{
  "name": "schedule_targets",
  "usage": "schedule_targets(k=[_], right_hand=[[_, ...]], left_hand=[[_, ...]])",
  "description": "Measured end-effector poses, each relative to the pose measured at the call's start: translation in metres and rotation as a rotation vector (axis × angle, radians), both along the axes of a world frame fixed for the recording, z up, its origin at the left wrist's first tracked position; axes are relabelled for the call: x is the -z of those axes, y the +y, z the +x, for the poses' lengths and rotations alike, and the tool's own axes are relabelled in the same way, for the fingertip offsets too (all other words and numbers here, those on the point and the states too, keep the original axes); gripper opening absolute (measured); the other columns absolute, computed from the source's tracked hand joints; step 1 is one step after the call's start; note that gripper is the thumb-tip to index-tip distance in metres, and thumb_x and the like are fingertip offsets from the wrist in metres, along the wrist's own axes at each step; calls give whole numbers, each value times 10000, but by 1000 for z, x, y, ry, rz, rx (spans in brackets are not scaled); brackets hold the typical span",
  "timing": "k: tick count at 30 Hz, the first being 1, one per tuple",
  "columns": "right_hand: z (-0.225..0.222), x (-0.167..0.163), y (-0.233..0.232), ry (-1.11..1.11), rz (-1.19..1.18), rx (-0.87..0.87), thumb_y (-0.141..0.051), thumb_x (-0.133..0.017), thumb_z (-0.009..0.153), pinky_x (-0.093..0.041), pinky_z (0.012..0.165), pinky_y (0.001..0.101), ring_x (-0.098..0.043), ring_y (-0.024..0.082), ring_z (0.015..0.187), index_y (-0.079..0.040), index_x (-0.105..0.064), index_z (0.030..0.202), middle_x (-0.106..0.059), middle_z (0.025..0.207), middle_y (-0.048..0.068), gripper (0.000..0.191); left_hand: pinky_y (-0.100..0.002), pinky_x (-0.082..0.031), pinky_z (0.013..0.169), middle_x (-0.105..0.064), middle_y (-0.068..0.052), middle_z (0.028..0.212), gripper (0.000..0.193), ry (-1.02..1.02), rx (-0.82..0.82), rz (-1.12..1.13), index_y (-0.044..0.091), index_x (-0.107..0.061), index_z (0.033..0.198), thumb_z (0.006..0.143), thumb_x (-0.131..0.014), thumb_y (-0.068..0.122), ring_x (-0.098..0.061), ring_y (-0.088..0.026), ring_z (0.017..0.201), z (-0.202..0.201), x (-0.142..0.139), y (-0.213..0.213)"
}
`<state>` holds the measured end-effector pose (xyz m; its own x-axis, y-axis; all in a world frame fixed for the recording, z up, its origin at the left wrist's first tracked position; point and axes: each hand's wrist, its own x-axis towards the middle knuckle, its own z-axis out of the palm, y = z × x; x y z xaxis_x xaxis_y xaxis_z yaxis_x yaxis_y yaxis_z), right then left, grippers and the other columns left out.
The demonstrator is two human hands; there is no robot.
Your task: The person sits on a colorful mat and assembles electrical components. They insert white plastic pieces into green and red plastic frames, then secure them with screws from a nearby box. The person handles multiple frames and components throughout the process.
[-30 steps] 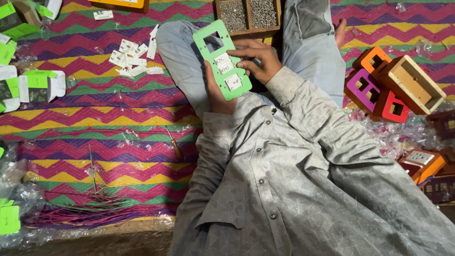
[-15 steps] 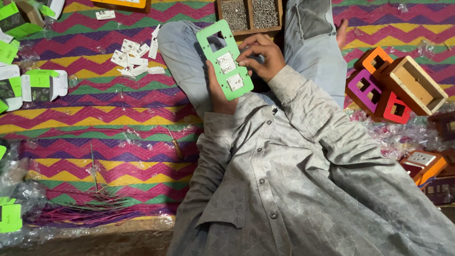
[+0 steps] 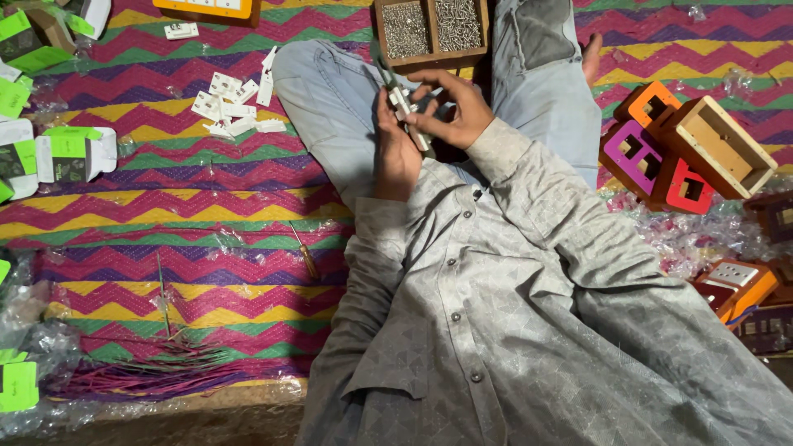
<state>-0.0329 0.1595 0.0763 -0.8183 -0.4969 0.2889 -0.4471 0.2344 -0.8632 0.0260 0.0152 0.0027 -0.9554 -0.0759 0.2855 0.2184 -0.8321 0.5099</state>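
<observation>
While turned edge-on at upper centre, green switch plate [image 3: 406,103] sat gripped between left hand [image 3: 395,149] and right hand [image 3: 450,111], above lap.

Mat [image 3: 165,215]: zigzag bands of magenta, yellow, green and purple. Shirt [image 3: 512,330]: grey, triangle print. Jeans [image 3: 330,99]: pale blue. Switch pieces [image 3: 235,107], far left: white. Boxes [image 3: 661,153], right: orange, magenta, red, with one of bare wood.

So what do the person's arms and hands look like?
Both arms are covered by long grey sleeves with a faint triangle pattern, part of a buttoned shirt. The left hand and right hand are bare: no gloves, and no rings or watch show.
</observation>
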Motion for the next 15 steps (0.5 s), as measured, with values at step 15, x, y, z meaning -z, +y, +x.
schedule_targets(k=[15], right_hand=[[-9,16,9,-269,-127,-72,-67,-752,978,-529,833,261,-663,108,945,6,-714,1234,-738,1052,73,269]], left_hand=[[-308,-547,742,-701,-161,1087,411,-397,-66,-148,-145,-611,1330,1195,-523,233,-689,-206,878,10,-28,-10]])
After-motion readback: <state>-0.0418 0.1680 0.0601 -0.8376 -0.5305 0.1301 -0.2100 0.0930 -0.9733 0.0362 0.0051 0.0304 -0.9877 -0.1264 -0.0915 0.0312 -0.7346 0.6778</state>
